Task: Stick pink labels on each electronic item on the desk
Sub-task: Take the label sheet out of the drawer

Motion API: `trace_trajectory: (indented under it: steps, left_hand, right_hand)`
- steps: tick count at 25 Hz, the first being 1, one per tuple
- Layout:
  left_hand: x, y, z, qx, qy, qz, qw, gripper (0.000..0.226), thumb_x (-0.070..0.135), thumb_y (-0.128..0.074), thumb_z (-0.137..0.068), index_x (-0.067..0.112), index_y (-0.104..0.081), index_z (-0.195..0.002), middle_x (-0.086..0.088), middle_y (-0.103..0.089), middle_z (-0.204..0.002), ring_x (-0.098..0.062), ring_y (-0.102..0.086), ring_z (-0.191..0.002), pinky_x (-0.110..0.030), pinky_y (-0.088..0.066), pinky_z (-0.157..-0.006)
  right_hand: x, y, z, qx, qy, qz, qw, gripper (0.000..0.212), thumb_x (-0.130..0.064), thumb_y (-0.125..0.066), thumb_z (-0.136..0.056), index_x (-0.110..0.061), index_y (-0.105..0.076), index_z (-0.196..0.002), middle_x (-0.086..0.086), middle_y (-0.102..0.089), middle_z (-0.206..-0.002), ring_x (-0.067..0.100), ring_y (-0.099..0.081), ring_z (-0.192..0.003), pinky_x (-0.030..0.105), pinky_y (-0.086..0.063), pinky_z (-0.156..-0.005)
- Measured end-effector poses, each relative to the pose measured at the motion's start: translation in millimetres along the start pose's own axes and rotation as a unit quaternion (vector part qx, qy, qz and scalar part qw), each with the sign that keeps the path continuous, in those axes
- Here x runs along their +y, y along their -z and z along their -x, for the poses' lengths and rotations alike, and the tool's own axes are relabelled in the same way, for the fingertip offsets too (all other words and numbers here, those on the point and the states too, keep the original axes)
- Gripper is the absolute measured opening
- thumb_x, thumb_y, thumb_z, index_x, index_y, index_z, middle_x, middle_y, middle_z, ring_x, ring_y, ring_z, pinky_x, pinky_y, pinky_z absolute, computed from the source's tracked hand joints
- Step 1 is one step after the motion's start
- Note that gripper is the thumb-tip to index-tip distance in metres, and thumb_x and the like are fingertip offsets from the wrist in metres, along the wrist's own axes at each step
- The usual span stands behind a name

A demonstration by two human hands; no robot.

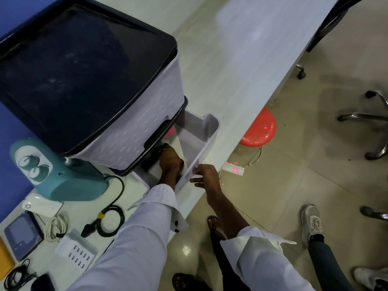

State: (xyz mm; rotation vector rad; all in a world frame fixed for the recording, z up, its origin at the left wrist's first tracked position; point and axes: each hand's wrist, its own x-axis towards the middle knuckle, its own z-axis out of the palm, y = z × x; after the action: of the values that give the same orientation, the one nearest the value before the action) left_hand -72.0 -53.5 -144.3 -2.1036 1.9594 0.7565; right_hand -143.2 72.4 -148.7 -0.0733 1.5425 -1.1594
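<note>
- Left sleeve (136,238): long, white shirt fabric, loose, softly creased; it reaches the wrist of the left hand (170,162).
- Left cuff (165,198): unfastened and flared open, with pointed corners; two small dark buttons (176,223) sit on the hanging flap.
- Right sleeve (266,263): same white fabric; it ends partway along the forearm, well short of the right hand (204,175).
- Right cuff (258,238): open, with a spread edge and one pointed corner sticking out.
- Trousers (226,267): dark, plain.
- Right sandal (217,227): open-toed, dark sole, pale strap across the foot.
- Left sandal (184,280): open-toed, dark, partly cut off by the lower edge of the view.
</note>
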Motion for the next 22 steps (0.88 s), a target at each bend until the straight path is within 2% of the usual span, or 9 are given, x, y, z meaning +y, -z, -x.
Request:
trace_trajectory:
  steps: [4, 8, 11, 14, 16, 18, 20, 22]
  left_hand:
    - [-6.6, -6.0, -1.1, 0.034, -0.04, -0.068, 0.996, 0.07, 0.009, -0.069, -0.085, 0.005, -0.035, -0.145, -0.025, -0.042, -0.145, -0.041, -0.044, -0.132, -0.043, -0.046, -0.099]
    - [-5.3, -9.5, -7.2, 0.062, -0.041, -0.068, 0.995, 0.067, 0.006, -0.059, -0.093, 0.005, -0.026, -0.151, -0.024, -0.039, -0.149, -0.036, -0.041, -0.136, -0.036, -0.043, -0.103]
    - [-2.1, -11.4, -4.8, 0.076, -0.035, -0.057, 0.995, 0.079, 0.007, -0.065, -0.091, 0.004, -0.018, -0.154, -0.025, -0.032, -0.153, -0.037, -0.036, -0.14, -0.038, -0.038, -0.108]
    - [-4.0, -8.0, 0.3, 0.069, -0.053, 0.004, 0.996, 0.092, 0.002, -0.073, -0.082, 0.006, -0.018, -0.155, -0.021, -0.024, -0.159, -0.039, -0.025, -0.145, -0.041, -0.025, -0.115]
    - [-5.1, -1.1, 3.0, 0.053, -0.065, 0.049, 0.995, 0.09, -0.003, -0.071, -0.081, 0.011, -0.022, -0.155, -0.017, -0.027, -0.158, -0.036, -0.028, -0.145, -0.04, -0.027, -0.115]
    - [-5.2, 12.7, 6.7, 0.031, -0.073, 0.092, 0.993, 0.078, -0.007, -0.064, -0.083, 0.019, -0.036, -0.15, -0.015, -0.041, -0.151, -0.035, -0.041, -0.137, -0.04, -0.037, -0.111]
    - [-6.0, 30.3, 14.2, 0.016, -0.114, 0.083, 0.99, 0.061, -0.008, -0.06, -0.082, 0.021, -0.056, -0.136, -0.014, -0.056, -0.139, -0.034, -0.054, -0.125, -0.037, -0.046, -0.104]
    - [-9.7, 48.0, 29.3, 0.021, -0.169, 0.042, 0.984, 0.049, -0.004, -0.062, -0.082, 0.021, -0.067, -0.123, -0.013, -0.065, -0.128, -0.032, -0.061, -0.114, -0.033, -0.049, -0.095]
  right_hand:
    - [0.3, -1.9, 1.8, 0.004, -0.008, -0.005, 1.0, 0.042, -0.025, -0.056, -0.072, -0.001, -0.063, -0.106, 0.017, -0.065, -0.116, 0.03, -0.075, -0.075, 0.029, -0.053, -0.059]
    - [2.1, -2.0, 1.6, 0.007, -0.007, -0.014, 1.0, 0.035, -0.022, -0.056, -0.078, -0.001, -0.062, -0.105, 0.017, -0.066, -0.115, 0.03, -0.074, -0.074, 0.03, -0.053, -0.062]
    - [5.4, -1.2, -1.3, 0.007, -0.006, -0.011, 1.0, 0.031, -0.019, -0.056, -0.082, 0.0, -0.062, -0.106, 0.017, -0.066, -0.115, 0.03, -0.075, -0.074, 0.029, -0.052, -0.06]
    - [4.9, -1.4, 1.1, 0.009, -0.005, -0.007, 1.0, 0.034, -0.021, -0.057, -0.08, -0.001, -0.062, -0.107, 0.015, -0.066, -0.116, 0.029, -0.075, -0.074, 0.028, -0.053, -0.059]
    - [1.8, -1.2, 4.6, 0.012, -0.003, -0.005, 1.0, 0.039, -0.024, -0.059, -0.078, -0.001, -0.06, -0.109, 0.014, -0.065, -0.116, 0.029, -0.075, -0.075, 0.027, -0.052, -0.057]
    - [-0.7, -2.9, 12.5, 0.04, 0.009, -0.013, 0.999, 0.039, -0.026, -0.063, -0.081, -0.006, -0.055, -0.114, 0.011, -0.064, -0.111, 0.028, -0.072, -0.079, 0.028, -0.052, -0.061]
    - [-0.1, -7.9, 20.4, 0.087, 0.049, -0.002, 0.995, 0.045, -0.035, -0.066, -0.076, -0.016, -0.052, -0.114, 0.008, -0.064, -0.109, 0.027, -0.069, -0.088, 0.034, -0.057, -0.07]
    - [3.4, -17.6, 29.5, 0.112, 0.085, 0.017, 0.99, 0.048, -0.045, -0.063, -0.067, -0.024, -0.053, -0.108, 0.002, -0.065, -0.107, 0.025, -0.068, -0.094, 0.045, -0.058, -0.083]
